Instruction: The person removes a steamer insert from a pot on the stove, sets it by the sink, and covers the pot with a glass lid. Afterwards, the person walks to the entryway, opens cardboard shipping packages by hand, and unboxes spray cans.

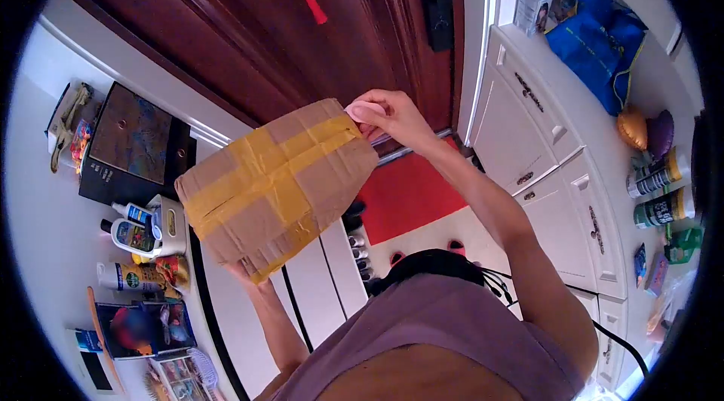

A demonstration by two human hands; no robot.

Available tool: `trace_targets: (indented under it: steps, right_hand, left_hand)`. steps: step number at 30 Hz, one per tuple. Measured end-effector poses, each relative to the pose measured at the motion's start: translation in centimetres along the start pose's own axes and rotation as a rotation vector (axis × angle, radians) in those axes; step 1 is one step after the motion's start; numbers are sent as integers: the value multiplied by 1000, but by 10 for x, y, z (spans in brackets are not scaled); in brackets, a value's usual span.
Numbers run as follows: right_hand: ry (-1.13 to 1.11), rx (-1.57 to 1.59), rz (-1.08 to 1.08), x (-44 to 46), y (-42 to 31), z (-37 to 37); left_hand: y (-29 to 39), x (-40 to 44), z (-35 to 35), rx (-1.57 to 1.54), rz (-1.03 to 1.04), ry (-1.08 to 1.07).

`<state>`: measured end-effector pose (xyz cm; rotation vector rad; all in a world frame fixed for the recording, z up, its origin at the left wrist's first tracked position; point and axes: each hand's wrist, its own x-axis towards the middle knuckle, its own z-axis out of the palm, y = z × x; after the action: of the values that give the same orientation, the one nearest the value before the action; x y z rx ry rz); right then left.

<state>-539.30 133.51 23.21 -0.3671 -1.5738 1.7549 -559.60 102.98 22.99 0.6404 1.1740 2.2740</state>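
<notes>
A brown cardboard box (275, 178), crossed with yellow tape, is held up tilted before me. Beneath its lower left end is my left hand (243, 273), mostly hidden by the box, its fingers out of sight. At the box's upper right corner my right hand (388, 118) is closed on a small pale pink object (366, 111), which touches or nearly touches the end of the yellow tape.
Behind the box is a dark red door (317, 46) with a hanging red tassel (313, 6). A red mat (411, 197) lies on the floor. Bottles and a black box (132, 137) line the left cabinet; a blue bag (599, 43) rests on the right one.
</notes>
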Motion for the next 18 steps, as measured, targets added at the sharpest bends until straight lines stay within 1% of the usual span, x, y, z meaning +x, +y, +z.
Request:
trace_targets:
  steps: [2, 5, 7, 8, 11, 13, 15, 16, 18]
  right_hand:
    - [-8, -24, 16, 0, 2, -1]
    - [-16, 69, 31, 1, 6, -2]
    - [33, 135, 95, 1, 5, -3]
    - [9, 134, 70, 3, 6, 0]
    - [78, 165, 58, -5, -1, -1]
    - [47, 199, -15, -2, 3, 7]
    - [-45, 216, 13, 1, 4, 6]
    - [-70, 210, -29, 0, 4, 8]
    - [-44, 218, -10, 2, 15, 4]
  left_hand:
    - [0, 1, 2, 11, 3, 8]
    - [-2, 4, 5, 28, 13, 27]
    - [-5, 6, 7, 56, 14, 40]
    - [-6, 4, 7, 82, 19, 59]
    - [-29, 22, 18, 287, -5, 67]
    - [-50, 34, 28, 473, -25, 49]
    - [-73, 41, 39, 600, -61, -6]
    - [-81, 42, 45, 649, -74, -23]
    - [-99, 47, 55, 707, -102, -76]
